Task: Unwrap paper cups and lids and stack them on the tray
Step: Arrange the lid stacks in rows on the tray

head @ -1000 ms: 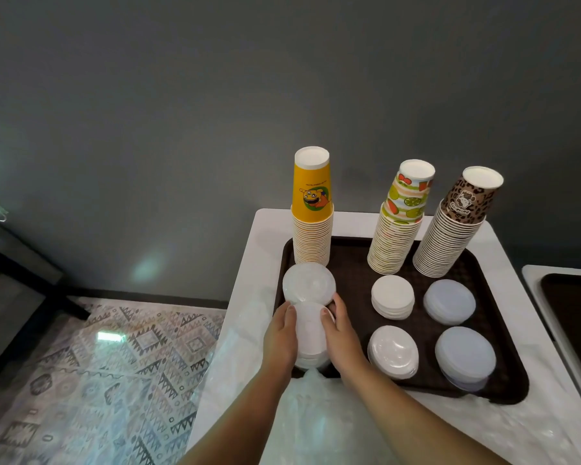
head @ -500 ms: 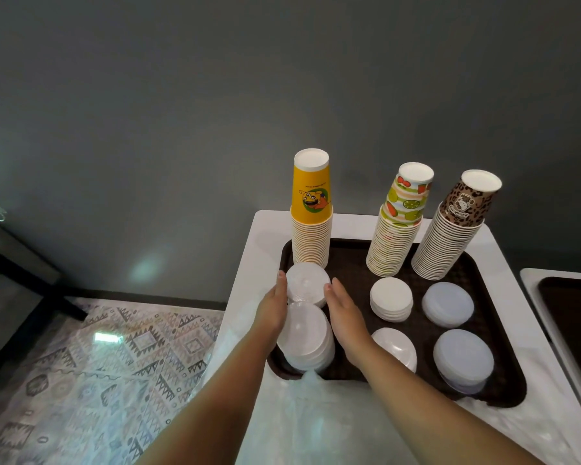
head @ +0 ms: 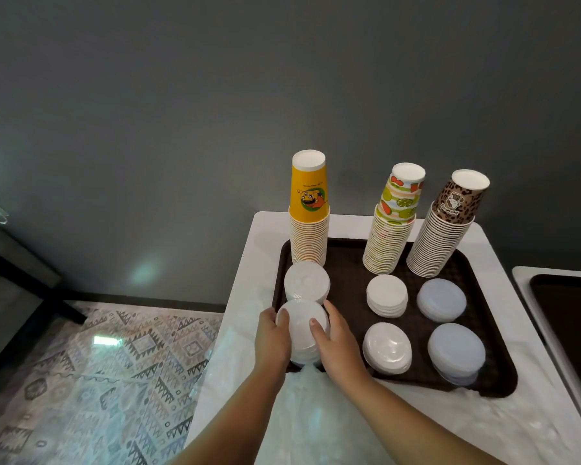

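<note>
White lid stack (head: 303, 330) gripped between both hands, tray (head: 349, 290) front-left.

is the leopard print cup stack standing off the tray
No, the leopard print cup stack stands on the brown tray, at its far right corner beside the fruit print cup stack.

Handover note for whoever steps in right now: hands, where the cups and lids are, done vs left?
Left hand and right hand both grip the near-left lid stack at the front-left corner of the tray.
Done: three upside-down cup stacks along the back, yellow, fruit-print, leopard-print; five other lid stacks on the tray.
Left: settle the held stack and let go. Plastic wrap lies on the table in front of the tray.
</note>
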Demonstrator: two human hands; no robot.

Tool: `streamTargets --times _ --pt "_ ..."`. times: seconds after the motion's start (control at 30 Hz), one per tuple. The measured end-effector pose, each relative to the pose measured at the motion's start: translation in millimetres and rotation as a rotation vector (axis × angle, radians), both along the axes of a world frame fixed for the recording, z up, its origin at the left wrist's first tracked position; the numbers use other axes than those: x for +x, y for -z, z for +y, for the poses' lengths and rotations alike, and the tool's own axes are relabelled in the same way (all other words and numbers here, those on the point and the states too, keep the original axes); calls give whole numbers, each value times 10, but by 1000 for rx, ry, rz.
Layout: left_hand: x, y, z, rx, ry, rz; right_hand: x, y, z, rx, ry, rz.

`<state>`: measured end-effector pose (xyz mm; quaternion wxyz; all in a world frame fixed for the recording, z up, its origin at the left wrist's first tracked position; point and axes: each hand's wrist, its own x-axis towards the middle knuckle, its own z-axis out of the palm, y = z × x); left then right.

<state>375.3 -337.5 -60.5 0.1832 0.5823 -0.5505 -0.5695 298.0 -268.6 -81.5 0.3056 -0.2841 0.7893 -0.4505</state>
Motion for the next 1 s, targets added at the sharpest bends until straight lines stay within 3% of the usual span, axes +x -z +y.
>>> streamTargets --times 0.13,0.53,1.0 --pt "-17 -14 76 -59 -11 -17 55 -34 27 10 -5 5" --pt "-53 -177 206 7 -35 23 155 -155 34 39 0 -108" --pt "-99 -243 197 -98 31 -34 145 -270 47 -69 115 -134"
